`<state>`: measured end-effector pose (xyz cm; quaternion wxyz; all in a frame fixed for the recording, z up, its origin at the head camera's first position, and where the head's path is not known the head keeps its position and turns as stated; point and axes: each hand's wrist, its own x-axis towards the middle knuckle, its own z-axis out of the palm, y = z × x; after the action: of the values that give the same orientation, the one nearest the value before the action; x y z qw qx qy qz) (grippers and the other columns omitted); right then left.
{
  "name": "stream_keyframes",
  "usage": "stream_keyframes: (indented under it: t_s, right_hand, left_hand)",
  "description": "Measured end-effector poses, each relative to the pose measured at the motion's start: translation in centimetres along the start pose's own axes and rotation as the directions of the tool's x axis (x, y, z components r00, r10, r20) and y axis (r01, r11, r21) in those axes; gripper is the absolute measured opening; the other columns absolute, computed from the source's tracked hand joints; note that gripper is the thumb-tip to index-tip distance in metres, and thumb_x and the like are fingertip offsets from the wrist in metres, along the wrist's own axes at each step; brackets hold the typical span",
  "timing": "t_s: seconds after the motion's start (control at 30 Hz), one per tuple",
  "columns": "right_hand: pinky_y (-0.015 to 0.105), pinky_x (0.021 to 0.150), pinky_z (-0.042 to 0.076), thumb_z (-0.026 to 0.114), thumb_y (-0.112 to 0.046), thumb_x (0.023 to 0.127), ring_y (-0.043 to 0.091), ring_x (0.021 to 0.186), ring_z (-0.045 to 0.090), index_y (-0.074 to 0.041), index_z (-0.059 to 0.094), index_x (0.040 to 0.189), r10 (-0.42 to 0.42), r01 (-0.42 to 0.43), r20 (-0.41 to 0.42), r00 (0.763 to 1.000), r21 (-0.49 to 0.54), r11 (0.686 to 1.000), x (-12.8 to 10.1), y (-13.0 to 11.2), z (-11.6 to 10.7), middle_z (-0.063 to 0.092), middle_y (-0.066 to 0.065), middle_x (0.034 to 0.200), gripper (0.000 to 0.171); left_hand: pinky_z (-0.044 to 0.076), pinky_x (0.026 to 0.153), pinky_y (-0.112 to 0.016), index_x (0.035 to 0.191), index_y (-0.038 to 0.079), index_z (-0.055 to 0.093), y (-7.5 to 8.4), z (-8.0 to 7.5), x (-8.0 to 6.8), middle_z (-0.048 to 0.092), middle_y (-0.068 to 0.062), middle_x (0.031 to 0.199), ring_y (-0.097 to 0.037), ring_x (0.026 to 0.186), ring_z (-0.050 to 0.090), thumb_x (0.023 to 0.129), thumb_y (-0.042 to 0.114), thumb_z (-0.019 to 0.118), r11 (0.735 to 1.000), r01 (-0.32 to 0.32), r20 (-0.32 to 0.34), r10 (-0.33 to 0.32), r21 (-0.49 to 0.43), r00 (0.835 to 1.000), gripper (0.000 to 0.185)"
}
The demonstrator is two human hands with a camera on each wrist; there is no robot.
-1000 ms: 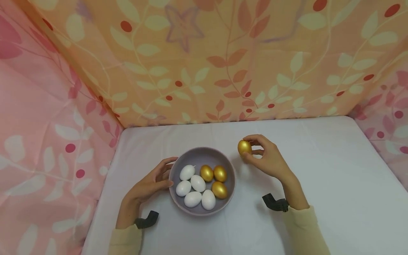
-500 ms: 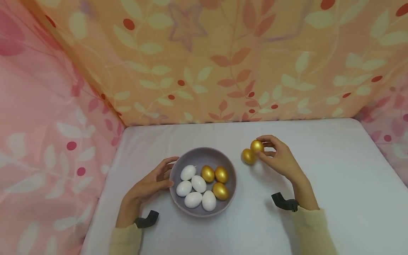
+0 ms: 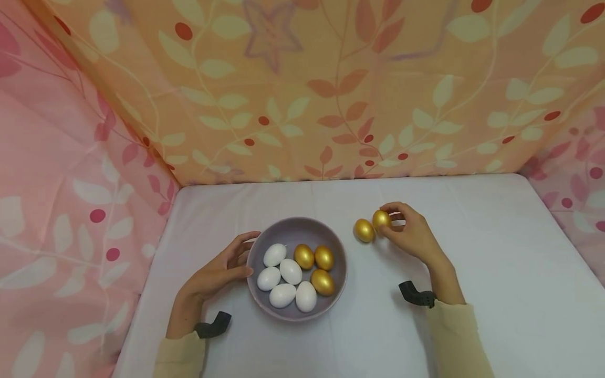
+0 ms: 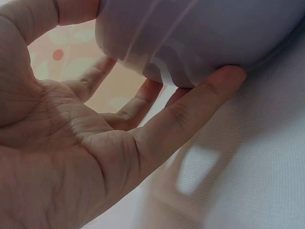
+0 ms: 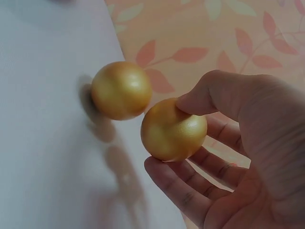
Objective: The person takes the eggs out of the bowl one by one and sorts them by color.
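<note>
In the head view, my right hand (image 3: 416,236) pinches a golden egg (image 3: 381,220) between thumb and fingers, low over the table. A second golden egg (image 3: 364,230) lies on the cloth just to its left. The right wrist view shows the held egg (image 5: 174,130) and the other egg (image 5: 121,90) side by side, nearly touching. My left hand (image 3: 215,273) holds the left side of a greyish-purple bowl (image 3: 337,294), thumb and fingers spread along its outer wall (image 4: 200,38). Inside the bowl, several white eggs (image 3: 290,271) sit at the left and three golden eggs (image 3: 323,282) at the right.
A white cloth (image 3: 501,262) covers the table. Leaf-patterned orange fabric (image 3: 331,105) stands along the back edge, with pink fabric (image 3: 71,210) at the left. Dark wrist mounts (image 3: 416,294) stick out at both sleeves.
My right hand has moved right, away from the bowl. Two golden eggs now show beside it, where one showed a second ago. The left hand still holds the bowl, which stays in place.
</note>
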<state>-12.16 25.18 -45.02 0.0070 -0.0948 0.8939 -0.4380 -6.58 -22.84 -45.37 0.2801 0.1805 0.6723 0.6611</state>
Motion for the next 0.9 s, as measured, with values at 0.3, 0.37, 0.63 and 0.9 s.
stream_keyframes:
  t_s: [0.3,0.37,0.63,0.9]
  right_hand:
    - [0.058,0.1,0.057,0.078,-0.017,0.095,0.041,0.118,0.068,-0.004,0.062,0.134,0.042,-0.04,0.05,0.998,-0.051,0.998,0.19,0.7,0.19,0.065,0.021,0.135,0.045]
    - [0.058,0.099,0.057,0.079,-0.018,0.094,0.041,0.118,0.069,-0.003,0.062,0.134,0.048,-0.045,0.053,0.997,-0.056,0.997,0.17,0.72,0.26,0.065,0.022,0.135,0.046]
    - [0.056,0.098,0.058,0.078,-0.019,0.095,0.041,0.119,0.067,-0.002,0.062,0.133,0.063,-0.059,0.052,0.997,-0.074,0.996,0.09,0.77,0.42,0.064,0.022,0.134,0.045]
    - [0.055,0.098,0.057,0.076,-0.022,0.096,0.04,0.118,0.066,-0.003,0.062,0.133,0.071,-0.064,0.065,0.995,-0.109,0.992,0.0,0.68,0.48,0.065,0.021,0.132,0.044]
  left_hand:
    - [0.052,0.107,-0.029,0.165,0.017,0.024,0.05,0.05,0.03,0.036,-0.027,0.162,-0.016,0.142,0.052,0.1,-0.001,0.062,1.0,0.005,-0.002,-0.005,-0.004,1.0,0.078]
    - [0.052,0.106,-0.03,0.166,0.017,0.024,0.05,0.05,0.03,0.036,-0.027,0.162,-0.016,0.142,0.052,0.1,-0.001,0.062,1.0,0.006,-0.002,-0.006,-0.008,1.0,0.079]
    - [0.052,0.106,-0.029,0.165,0.017,0.023,-0.02,0.04,0.03,0.037,-0.026,0.161,-0.016,0.141,0.053,0.1,0.0,0.062,1.0,-0.008,-0.002,0.008,0.007,1.0,0.078]
    - [0.051,0.107,-0.028,0.165,0.017,0.023,0.04,0.11,0.01,0.036,-0.027,0.162,-0.016,0.142,0.052,0.1,0.0,0.062,1.0,-0.007,-0.002,0.007,0.006,1.0,0.078]
